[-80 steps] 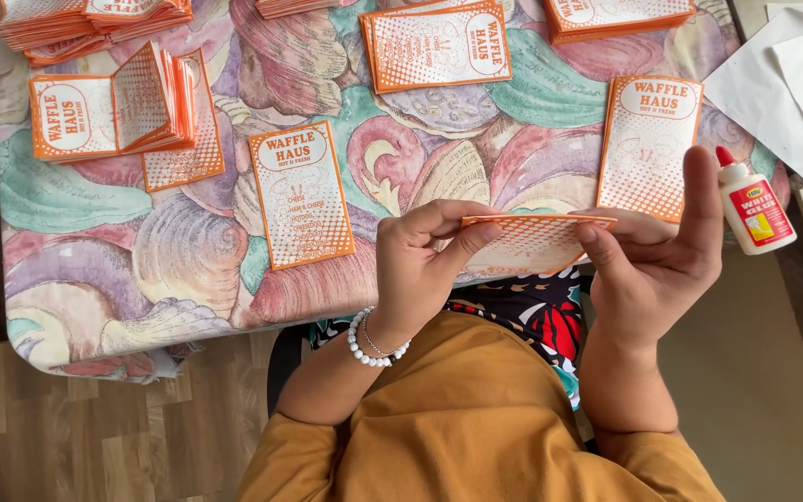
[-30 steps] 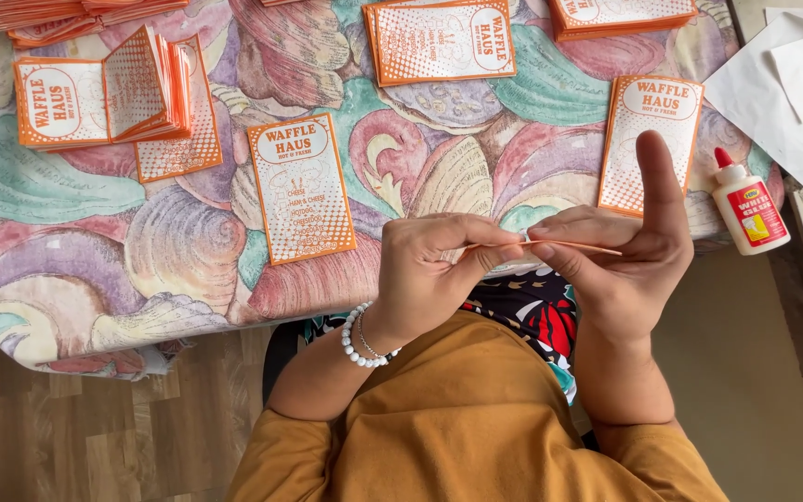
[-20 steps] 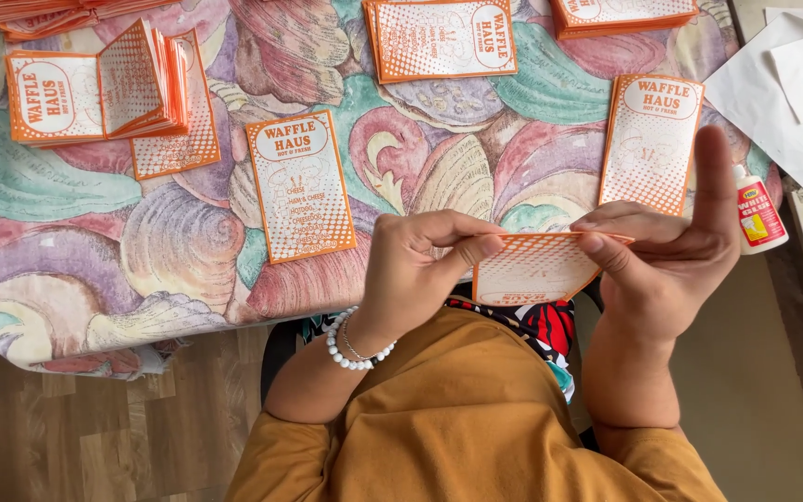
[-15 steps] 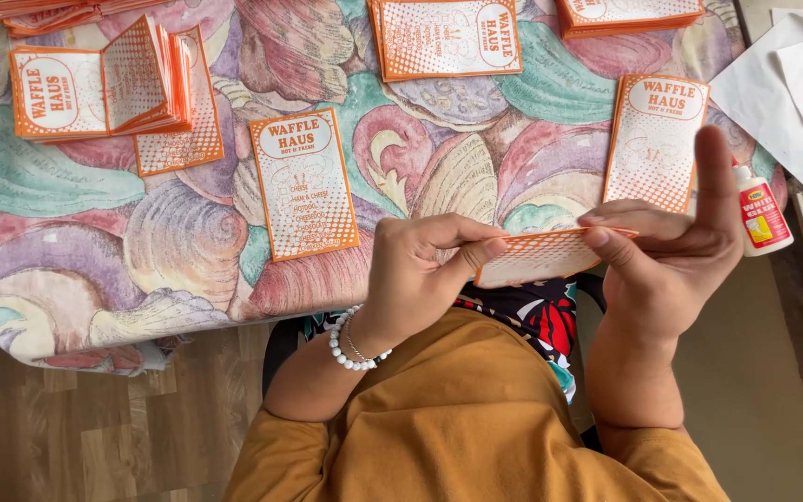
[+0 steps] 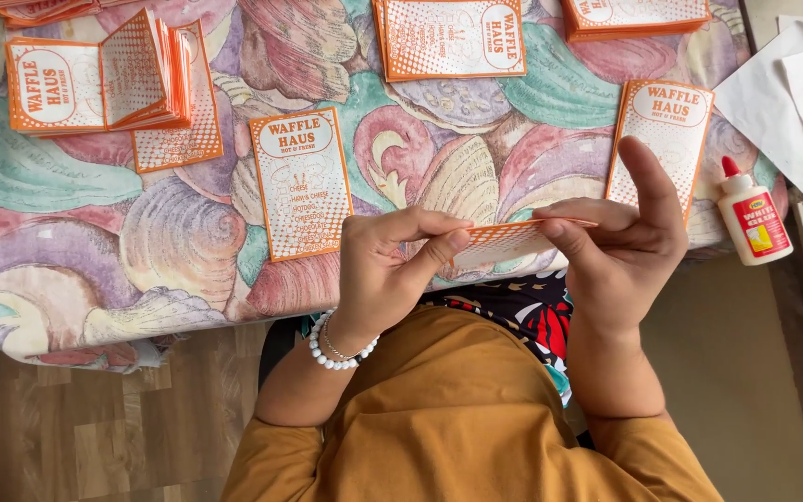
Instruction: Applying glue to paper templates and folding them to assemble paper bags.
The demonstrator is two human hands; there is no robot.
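Note:
Both my hands hold one orange-and-white printed paper sleeve (image 5: 504, 242) near the table's front edge, seen almost edge-on. My left hand (image 5: 388, 270), with a white bead bracelet at the wrist, pinches its left end between thumb and fingers. My right hand (image 5: 620, 237) grips its right end, the index finger raised upright. A flat sleeve of the same kind (image 5: 301, 183) lies on the table just left of my left hand. Another one (image 5: 666, 125) lies behind my right hand.
A table with a shell-patterned cloth (image 5: 95, 270) carries a stack of folded sleeves (image 5: 104, 79) at far left and more sleeves (image 5: 453, 37) along the far edge. A white glue bottle with a red cap (image 5: 753, 221) stands at right, beside white paper sheets (image 5: 796, 102).
The sleeve in my hands tilted face-up, then back to nearly edge-on. My right index finger stays raised. The camera view shifted slightly.

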